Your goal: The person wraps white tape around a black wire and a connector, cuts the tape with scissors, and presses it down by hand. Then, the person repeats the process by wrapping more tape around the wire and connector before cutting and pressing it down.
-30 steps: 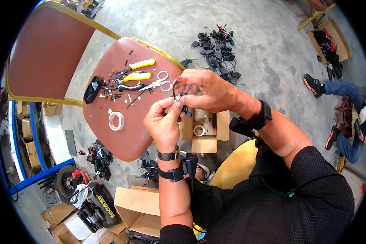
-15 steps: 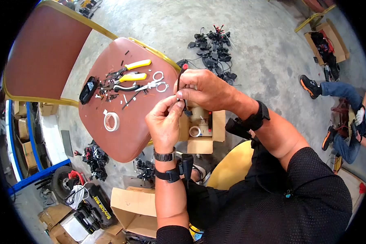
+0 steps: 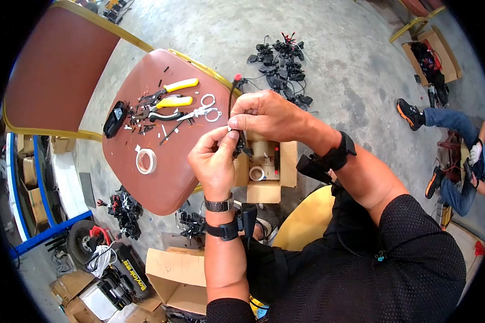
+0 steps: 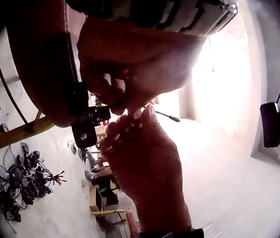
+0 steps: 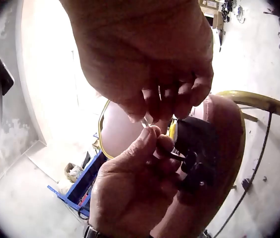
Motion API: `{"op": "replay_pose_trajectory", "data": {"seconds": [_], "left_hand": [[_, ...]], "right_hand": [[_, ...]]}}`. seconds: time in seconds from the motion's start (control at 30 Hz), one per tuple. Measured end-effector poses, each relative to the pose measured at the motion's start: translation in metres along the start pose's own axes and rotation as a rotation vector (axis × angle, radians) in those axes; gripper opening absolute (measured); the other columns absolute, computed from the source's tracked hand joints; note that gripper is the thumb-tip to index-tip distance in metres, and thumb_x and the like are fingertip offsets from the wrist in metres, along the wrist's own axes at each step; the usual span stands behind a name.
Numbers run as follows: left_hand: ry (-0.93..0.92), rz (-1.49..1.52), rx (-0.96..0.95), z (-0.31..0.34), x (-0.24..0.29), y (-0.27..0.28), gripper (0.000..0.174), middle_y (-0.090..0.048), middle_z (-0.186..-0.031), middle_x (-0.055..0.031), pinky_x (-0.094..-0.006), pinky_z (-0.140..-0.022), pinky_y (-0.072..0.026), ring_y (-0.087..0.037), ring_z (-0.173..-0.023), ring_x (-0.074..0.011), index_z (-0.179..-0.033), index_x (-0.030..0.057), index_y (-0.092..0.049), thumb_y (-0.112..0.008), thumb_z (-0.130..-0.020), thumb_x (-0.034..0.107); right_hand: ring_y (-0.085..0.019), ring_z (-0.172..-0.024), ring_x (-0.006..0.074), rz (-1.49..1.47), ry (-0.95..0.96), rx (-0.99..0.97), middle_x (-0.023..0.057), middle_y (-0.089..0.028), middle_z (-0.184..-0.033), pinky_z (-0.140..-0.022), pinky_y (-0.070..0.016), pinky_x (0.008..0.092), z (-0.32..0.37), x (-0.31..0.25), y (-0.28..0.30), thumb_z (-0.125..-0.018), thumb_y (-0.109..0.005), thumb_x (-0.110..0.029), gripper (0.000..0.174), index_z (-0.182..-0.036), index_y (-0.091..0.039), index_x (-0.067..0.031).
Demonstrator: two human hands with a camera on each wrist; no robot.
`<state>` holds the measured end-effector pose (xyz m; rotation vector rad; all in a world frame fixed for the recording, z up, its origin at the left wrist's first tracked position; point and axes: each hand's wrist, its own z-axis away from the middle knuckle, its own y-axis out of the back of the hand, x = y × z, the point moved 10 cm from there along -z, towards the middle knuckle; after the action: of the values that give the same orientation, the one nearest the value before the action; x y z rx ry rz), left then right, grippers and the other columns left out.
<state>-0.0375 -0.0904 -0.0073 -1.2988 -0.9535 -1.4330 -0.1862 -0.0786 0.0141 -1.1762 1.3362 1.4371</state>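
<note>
A thin black cable with a red end stands up from between the two hands. My left hand pinches it from below between thumb and forefinger. Fingertip to fingertip with it, my right hand grips the cable from above, its other fingers curled in. A small white piece, like a bit of tape, shows where the fingertips meet. On the lower side a black plastic part hangs by the left hand, at the cable's other end. The fingers hide the middle of the cable.
A brown chair seat bears yellow-handled pliers, scissors, a tape roll, a black case and scraps. An open carton stands below the hands. Black cabled parts lie on the floor. Another person sits at right.
The cable's red end has risen from beside the right fingers to stand well above them. Both hands stay together, and the head view has shifted slightly.
</note>
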Motion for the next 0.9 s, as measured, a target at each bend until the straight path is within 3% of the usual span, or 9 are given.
{"op": "replay_pose_trajectory", "data": {"seconds": [0.17, 0.27, 0.47, 0.57, 0.9], "left_hand": [[0.004, 0.11, -0.053, -0.004, -0.004, 0.002, 0.014, -0.071, -0.086, -0.0083, -0.0231, -0.053, -0.0506, -0.062, -0.064, -0.0104, -0.103, -0.0056, -0.069, -0.07, -0.091, 0.001], [0.006, 0.148, -0.055, -0.004, -0.004, 0.001, 0.015, -0.071, -0.086, -0.0093, -0.0233, -0.054, -0.0518, -0.063, -0.064, -0.0113, -0.104, -0.0058, -0.068, -0.069, -0.091, -0.001], [0.023, 0.192, -0.074, -0.002, -0.001, -0.003, 0.015, -0.07, -0.082, -0.0076, -0.0213, -0.056, -0.0511, -0.062, -0.063, -0.0089, -0.105, -0.0052, -0.068, -0.069, -0.09, -0.002], [0.043, 0.204, -0.084, -0.001, -0.002, -0.004, 0.017, -0.071, -0.086, -0.0085, -0.0216, -0.057, -0.0529, -0.064, -0.065, -0.0103, -0.107, -0.0053, -0.067, -0.068, -0.092, -0.001], [0.019, 0.138, -0.091, -0.002, 0.002, -0.009, 0.016, -0.07, -0.086, -0.0098, -0.024, -0.06, -0.0551, -0.068, -0.069, -0.0143, -0.107, -0.0066, -0.067, -0.063, -0.097, 0.006]], "right_hand": [[-0.061, -0.08, 0.0068, -0.118, 0.041, -0.008, 0.004, -0.07, -0.085, -0.072, -0.0517, 0.0251, -0.001, 0.001, -0.003, -0.091, -0.071, -0.012, 0.013, -0.095, -0.07, 0.0], [-0.068, -0.075, 0.0161, -0.079, 0.056, 0.041, 0.0121, -0.073, -0.08, -0.072, -0.054, 0.0307, 0.0, -0.009, 0.002, -0.085, -0.071, -0.015, 0.019, -0.093, -0.072, 0.0028], [-0.067, -0.074, 0.0137, -0.071, 0.002, 0.06, 0.011, -0.073, -0.08, -0.07, -0.0537, 0.0301, 0.002, -0.011, 0.003, -0.086, -0.068, -0.012, 0.017, -0.094, -0.072, 0.0022], [-0.061, -0.074, 0.0092, -0.037, 0.084, 0.052, 0.0052, -0.07, -0.083, -0.067, -0.05, 0.0266, 0.0, -0.01, 0.001, -0.089, -0.07, -0.011, 0.014, -0.096, -0.07, 0.0008], [-0.065, -0.072, 0.021, 0.153, 0.28, 0.12, 0.0114, -0.067, -0.081, -0.066, -0.0515, 0.0325, 0.003, -0.023, 0.002, -0.088, -0.067, -0.01, 0.012, -0.091, -0.069, 0.0021]]}}
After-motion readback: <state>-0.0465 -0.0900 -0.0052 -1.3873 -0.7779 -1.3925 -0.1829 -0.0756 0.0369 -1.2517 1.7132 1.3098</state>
